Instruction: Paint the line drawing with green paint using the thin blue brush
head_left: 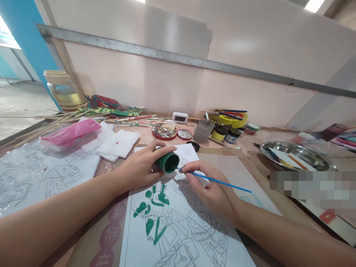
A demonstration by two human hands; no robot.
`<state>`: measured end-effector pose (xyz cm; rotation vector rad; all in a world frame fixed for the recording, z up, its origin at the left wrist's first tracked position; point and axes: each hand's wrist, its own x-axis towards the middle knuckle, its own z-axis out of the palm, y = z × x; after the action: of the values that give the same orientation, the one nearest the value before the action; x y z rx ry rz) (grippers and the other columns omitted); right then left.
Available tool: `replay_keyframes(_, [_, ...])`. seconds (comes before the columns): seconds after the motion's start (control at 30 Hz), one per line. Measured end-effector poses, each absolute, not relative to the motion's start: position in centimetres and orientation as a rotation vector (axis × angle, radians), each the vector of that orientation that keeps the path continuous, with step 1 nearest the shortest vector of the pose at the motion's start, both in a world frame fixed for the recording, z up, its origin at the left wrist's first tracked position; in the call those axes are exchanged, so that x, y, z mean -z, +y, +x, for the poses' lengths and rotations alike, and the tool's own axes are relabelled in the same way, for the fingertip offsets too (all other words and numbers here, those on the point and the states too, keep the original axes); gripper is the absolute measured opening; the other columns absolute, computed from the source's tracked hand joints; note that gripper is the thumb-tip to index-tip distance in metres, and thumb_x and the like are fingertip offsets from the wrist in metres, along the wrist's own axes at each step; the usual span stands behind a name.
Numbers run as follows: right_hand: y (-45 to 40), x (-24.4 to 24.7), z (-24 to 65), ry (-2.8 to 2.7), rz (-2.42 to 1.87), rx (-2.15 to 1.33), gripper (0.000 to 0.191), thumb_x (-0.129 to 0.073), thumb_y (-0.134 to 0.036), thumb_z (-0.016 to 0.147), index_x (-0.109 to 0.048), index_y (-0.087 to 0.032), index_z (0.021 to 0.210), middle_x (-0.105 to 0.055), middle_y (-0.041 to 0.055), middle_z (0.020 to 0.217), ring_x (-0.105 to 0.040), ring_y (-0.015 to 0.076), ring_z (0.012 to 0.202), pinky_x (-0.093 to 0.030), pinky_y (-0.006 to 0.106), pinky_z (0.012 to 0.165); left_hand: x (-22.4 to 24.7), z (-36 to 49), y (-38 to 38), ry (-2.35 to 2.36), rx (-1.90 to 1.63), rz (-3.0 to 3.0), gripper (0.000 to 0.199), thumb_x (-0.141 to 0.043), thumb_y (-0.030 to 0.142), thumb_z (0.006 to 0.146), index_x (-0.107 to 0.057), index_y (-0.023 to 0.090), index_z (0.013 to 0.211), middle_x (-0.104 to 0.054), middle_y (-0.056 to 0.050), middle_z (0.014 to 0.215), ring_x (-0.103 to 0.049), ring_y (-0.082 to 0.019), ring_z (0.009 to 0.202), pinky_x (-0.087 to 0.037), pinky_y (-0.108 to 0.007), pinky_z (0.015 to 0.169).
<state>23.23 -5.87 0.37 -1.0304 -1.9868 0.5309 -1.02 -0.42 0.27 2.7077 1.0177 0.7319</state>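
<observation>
My left hand (pixel 148 161) is closed round a small jar of green paint (pixel 169 162), tilted so its mouth faces right and toward me. Between the thumb and fingers of my right hand (pixel 210 185) is a thin blue paintbrush (pixel 222 182), its tip at the jar's mouth. Below both hands lies a white sheet with line drawings (pixel 144 252), partly painted with green patches (pixel 150 224) on its left side. My right hand and forearm cover part of the drawing.
Behind the sheet stand red-rimmed dishes of beads (pixel 164 131), a cloudy water cup (pixel 203 130), paint jars (pixel 219 132) and a white digital clock (pixel 180 118). A metal bowl (pixel 319 159) is at right. Tissues (pixel 119 144), a pink packet (pixel 73 133) and drawn sheets (pixel 63 170) lie left.
</observation>
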Motion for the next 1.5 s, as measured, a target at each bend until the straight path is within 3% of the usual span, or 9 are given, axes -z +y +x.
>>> replay_keyframes(0.4, [-8.7,-1.3,23.4,-2.050,-0.692,-0.626,0.020,-0.054,-0.010,0.089,-0.068,-0.022,0.096,-0.077,0.0038,0.090,-0.075,0.0182,0.086,-0.060,0.031,0.078,-0.2,-0.8,-0.4,1.054,-0.738,2.648,0.067,-0.065,0.024,0.087,-0.040,0.031,0.149,-0.049,-0.010,0.146,-0.056,-0.030,0.129,-0.050,-0.047,0.108])
replay_keyframes(0.67, [-10.0,-1.9,23.2,-2.217,-0.581,-0.755,0.021,-0.049,-0.005,0.076,-0.058,-0.022,0.085,-0.068,0.0011,0.072,-0.065,0.0148,0.063,-0.053,0.026,0.057,-0.5,-0.4,-0.6,1.079,-0.692,2.621,0.070,-0.064,0.023,0.085,-0.040,0.031,0.151,-0.050,-0.010,0.141,-0.055,-0.031,0.129,-0.048,-0.048,0.108])
replay_keyframes(0.87, [-10.1,-1.6,23.0,-2.274,-0.639,-0.831,0.017,-0.048,-0.008,0.075,-0.057,-0.021,0.079,-0.065,0.0014,0.068,-0.060,0.0143,0.056,-0.049,0.026,0.052,-0.4,-0.3,-0.5,1.055,-0.708,2.641,0.072,-0.064,0.021,0.084,-0.039,0.032,0.151,-0.050,-0.009,0.142,-0.055,-0.030,0.128,-0.047,-0.046,0.109])
replay_keyframes(1.5, [-10.1,-1.4,22.9,-2.310,-0.643,-0.910,0.018,-0.049,-0.008,0.073,-0.061,-0.021,0.079,-0.068,0.0028,0.071,-0.064,0.0155,0.063,-0.050,0.027,0.056,-0.4,-0.2,-0.5,1.063,-0.726,2.662,0.068,-0.064,0.026,0.086,-0.041,0.029,0.150,-0.050,-0.010,0.144,-0.054,-0.030,0.130,-0.047,-0.045,0.109])
